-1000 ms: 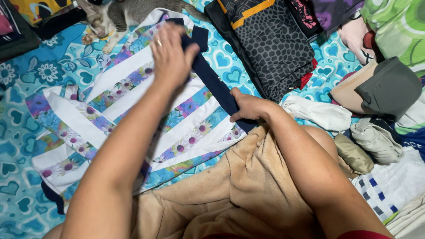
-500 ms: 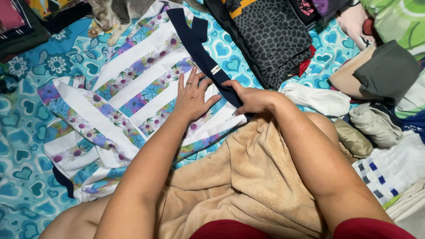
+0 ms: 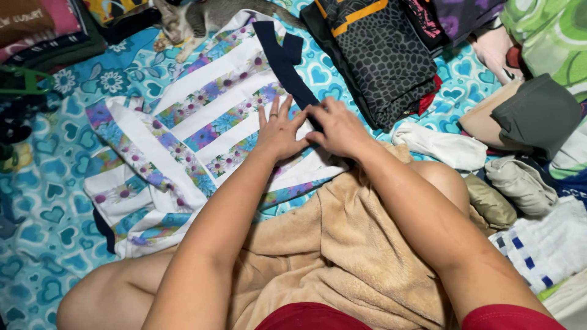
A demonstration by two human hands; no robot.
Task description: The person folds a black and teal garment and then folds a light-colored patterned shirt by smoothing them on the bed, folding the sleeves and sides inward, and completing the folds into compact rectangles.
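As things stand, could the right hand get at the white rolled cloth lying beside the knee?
Probably yes. The right hand rests flat on the navy strap, holding nothing, and the white rolled cloth lies just to its right on the heart-print sheet with nothing between them.

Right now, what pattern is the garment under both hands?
White with purple-and-blue floral stripes and a navy trim: the garment, head view.

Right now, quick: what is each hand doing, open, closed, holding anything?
Left hand: open, fingers spread, palm flat on the floral striped garment.
Right hand: fingers down on the navy strap; grip cannot be told.
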